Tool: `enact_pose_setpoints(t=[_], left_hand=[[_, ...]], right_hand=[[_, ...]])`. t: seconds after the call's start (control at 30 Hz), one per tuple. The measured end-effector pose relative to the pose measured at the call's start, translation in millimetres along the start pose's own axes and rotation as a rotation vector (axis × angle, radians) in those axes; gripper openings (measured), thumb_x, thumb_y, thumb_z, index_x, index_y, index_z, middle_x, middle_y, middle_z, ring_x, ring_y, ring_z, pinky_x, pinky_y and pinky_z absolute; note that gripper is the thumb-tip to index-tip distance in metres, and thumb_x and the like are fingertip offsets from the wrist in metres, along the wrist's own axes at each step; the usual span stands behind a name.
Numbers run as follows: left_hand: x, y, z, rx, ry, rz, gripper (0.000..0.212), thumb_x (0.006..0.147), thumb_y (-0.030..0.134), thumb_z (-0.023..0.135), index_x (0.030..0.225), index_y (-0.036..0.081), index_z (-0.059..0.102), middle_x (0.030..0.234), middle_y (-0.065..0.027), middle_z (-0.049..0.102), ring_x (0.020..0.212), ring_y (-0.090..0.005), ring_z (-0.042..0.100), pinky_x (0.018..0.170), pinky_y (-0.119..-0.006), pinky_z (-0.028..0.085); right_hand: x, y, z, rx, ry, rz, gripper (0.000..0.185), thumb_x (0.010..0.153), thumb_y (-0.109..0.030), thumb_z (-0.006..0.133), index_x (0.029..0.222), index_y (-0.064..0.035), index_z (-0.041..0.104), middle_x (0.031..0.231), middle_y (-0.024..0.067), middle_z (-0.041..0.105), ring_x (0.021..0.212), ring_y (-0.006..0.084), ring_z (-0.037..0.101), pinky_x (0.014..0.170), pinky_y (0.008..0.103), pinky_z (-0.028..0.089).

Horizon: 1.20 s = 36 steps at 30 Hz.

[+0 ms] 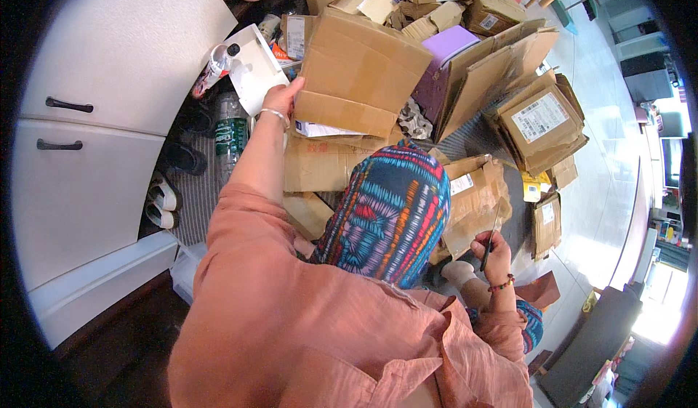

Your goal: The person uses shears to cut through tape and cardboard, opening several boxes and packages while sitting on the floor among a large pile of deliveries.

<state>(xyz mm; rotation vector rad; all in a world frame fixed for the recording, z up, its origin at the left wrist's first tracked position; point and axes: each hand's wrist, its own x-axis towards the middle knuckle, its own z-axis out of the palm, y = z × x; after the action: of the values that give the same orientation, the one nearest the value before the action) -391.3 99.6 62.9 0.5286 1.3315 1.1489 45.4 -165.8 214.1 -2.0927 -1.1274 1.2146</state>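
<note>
My left hand (281,102), a bracelet at its wrist, grips the left edge of a brown cardboard box (362,64). The thumb lies against the box's face. A white open carton (255,70) is right beside those fingers. Under the held box lies another flat piece of cardboard (322,160) with red marks. My right hand (495,252) is closed around the dark handle of a thin-bladed tool, apparently a knife (486,252), its blade pointing away from me. Beyond that hand lies an opened, flattened cardboard box (474,190) with a white label.
Flattened boxes (540,116) are stacked at the right, near a purple box (447,48). More cartons (491,10) pile up at the back. Plastic bottles (226,130) and shoes (162,201) line the white cabinet (98,81). My patterned knee (387,212) is between my arms.
</note>
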Motion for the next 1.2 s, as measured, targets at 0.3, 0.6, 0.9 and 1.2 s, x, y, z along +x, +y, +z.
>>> enact_pose_setpoints(t=[0.3,0.6,0.9,1.2], left_hand=[[-63.5,-60.6,-9.1,-0.048,0.092,-0.517,0.035,0.07,0.036,0.069,0.08,0.005,0.054,0.072,-0.005,0.055,0.065,-0.0184,0.055,0.058,-0.034,0.048],[-46.7,-46.8,20.5,-0.521,0.191,-0.324,0.017,0.08,0.021,0.059,0.091,0.009,0.052,0.086,-0.0055,0.055,0.072,-0.0169,0.055,0.061,-0.031,0.048],[-66.9,31.6,54.8,-0.464,0.083,0.477,0.019,0.076,-0.002,0.057,0.094,0.0,0.056,0.086,-0.0051,0.06,0.073,-0.0133,0.058,0.065,-0.026,0.047],[-170.9,101.3,126.4,0.643,0.135,1.182,0.006,0.069,0.004,0.06,0.073,0.002,0.056,0.066,-0.0156,0.055,0.06,-0.0319,0.054,0.053,-0.036,0.043]], right_hand=[[6.8,11.7,3.0,0.061,-0.03,0.022,0.019,0.07,-0.006,0.068,0.084,-0.0023,0.055,0.072,-0.0007,0.055,0.062,0.0071,0.05,0.056,0.0209,0.043],[7.4,13.6,4.3,0.107,-0.034,0.022,0.019,0.07,-0.006,0.068,0.083,-0.0029,0.055,0.07,-0.0007,0.054,0.062,0.0072,0.05,0.053,0.0203,0.043],[24.1,0.7,2.3,0.091,0.018,-0.075,0.018,0.072,-0.01,0.067,0.083,-0.0026,0.055,0.069,-0.0002,0.054,0.059,0.0079,0.051,0.054,0.0217,0.044],[72.3,-173.4,27.3,0.344,0.125,-0.6,0.052,0.072,-0.01,0.067,0.119,-0.0088,0.043,0.095,0.0034,0.052,0.076,0.0089,0.05,0.069,0.0217,0.042]])
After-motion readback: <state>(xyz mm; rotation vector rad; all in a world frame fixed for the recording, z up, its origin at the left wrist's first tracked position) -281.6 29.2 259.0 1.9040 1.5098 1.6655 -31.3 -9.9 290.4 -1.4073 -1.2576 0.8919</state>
